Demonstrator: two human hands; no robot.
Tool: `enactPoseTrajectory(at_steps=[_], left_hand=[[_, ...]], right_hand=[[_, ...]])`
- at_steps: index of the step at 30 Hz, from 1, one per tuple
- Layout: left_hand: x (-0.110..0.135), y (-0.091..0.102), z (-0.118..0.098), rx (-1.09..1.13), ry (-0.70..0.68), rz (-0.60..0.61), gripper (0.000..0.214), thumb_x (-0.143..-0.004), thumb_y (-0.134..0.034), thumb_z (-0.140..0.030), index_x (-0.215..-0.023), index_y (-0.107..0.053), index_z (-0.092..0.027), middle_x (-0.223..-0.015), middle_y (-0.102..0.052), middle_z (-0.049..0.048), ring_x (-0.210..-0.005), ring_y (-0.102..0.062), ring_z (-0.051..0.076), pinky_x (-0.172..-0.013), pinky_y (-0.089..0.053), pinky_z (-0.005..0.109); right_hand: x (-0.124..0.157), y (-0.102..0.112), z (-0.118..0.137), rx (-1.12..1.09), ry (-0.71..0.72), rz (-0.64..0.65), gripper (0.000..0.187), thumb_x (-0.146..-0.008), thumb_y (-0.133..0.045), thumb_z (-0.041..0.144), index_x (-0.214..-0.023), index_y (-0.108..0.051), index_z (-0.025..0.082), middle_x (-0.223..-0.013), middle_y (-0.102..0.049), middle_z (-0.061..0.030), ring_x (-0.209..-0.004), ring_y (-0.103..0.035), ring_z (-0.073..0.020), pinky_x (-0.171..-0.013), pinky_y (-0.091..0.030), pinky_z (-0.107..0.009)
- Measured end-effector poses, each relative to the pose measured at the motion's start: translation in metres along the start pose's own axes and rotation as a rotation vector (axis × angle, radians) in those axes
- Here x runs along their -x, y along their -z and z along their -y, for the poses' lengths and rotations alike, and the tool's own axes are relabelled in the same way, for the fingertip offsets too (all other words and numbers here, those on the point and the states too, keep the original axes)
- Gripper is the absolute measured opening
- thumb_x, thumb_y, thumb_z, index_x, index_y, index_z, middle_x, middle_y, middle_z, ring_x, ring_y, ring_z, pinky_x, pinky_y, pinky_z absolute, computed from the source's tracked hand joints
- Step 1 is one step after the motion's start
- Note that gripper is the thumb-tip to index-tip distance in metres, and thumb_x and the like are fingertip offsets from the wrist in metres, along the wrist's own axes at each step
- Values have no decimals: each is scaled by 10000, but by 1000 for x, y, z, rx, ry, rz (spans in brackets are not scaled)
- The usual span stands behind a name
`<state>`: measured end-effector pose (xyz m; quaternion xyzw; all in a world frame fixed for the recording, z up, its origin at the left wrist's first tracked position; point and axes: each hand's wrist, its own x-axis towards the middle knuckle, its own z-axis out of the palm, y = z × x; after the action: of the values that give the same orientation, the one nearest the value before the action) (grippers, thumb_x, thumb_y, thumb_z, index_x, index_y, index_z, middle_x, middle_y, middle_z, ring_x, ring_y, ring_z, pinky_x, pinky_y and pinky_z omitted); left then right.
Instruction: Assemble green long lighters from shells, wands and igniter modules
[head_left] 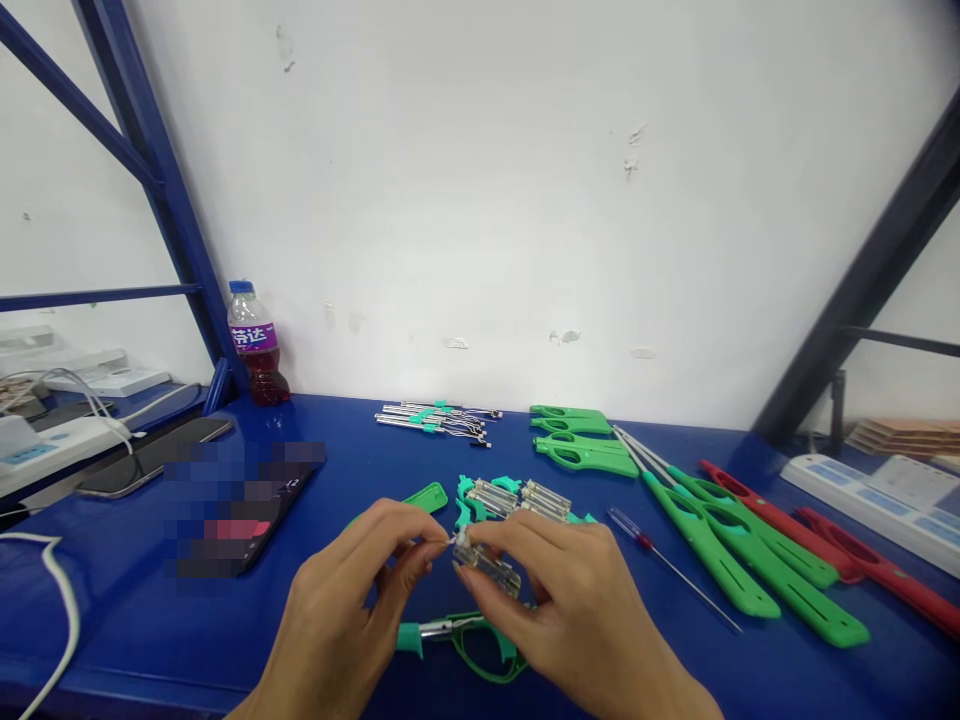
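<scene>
In my right hand (574,605) is a clear lighter fuel tank (496,574), gripped between thumb and fingers with its pale valve end toward the left. My left hand (349,595) pinches a thin pale strand (451,540) at that valve end; whether it is tube or wire is too small to tell. Below both hands lies an opened green gas lighter body (480,672) with a metal rod (442,628), partly hidden by my right hand. Loose clear tanks (546,500) and small teal parts (463,515) lie just beyond my fingers, near a green shell piece (429,497).
Metal lighter rods with wires (427,420) and green handle shells (589,455) lie near the wall. To the right are a screwdriver (637,530), green lighters (720,560), red lighters (787,525) and a power strip (870,505). A phone (281,510) and bottle (256,345) are left.
</scene>
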<state>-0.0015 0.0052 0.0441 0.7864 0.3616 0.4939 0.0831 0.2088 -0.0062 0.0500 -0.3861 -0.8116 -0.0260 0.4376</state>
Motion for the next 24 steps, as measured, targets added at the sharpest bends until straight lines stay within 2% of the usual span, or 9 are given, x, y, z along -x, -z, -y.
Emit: enactPoseTrajectory(at_steps=[3, 7, 16, 24], left_hand=[[-2, -1, -2, -12, -17, -23, 178, -1042, -592, -162, -932, -684, -267, -876, -706, -62, -700, -665, 89, -658, -513, 142], [-2, -2, -1, -39, -56, -58, 168, -1033, -599, -158, -929, -676, -264, -864, -704, -65, -722, -673, 88, -698, -522, 127], [-2, -1, -1, -124, -71, -92, 202, -1012, -559, -135, -873, -659, -243, -803, -705, -41, -664, -681, 112, -659, -545, 157], [9, -1, -8, -103, -58, -102, 222, -1027, -538, -83, -918, -628, -254, -834, -691, -60, -720, -683, 94, -704, -528, 150]], right_hand=[[2, -2, 1, 2, 10, -5, 80, -982, -717, 244, -1054, -752, 248, -802, -768, 51, -619, -689, -138, -566, -356, -298], [2, -6, 3, 34, 28, -30, 61, -987, -696, 239, -1018, -749, 241, -769, -759, 55, -587, -675, -133, -540, -320, -313], [-1, -20, 9, 66, 104, -124, 133, -930, -657, 146, -816, -708, 194, -583, -602, 73, -455, -501, -100, -497, -267, -323], [-1, -15, 13, 15, 131, -157, 213, -906, -687, 140, -712, -618, 197, -559, -531, 94, -443, -408, -66, -470, -260, -282]])
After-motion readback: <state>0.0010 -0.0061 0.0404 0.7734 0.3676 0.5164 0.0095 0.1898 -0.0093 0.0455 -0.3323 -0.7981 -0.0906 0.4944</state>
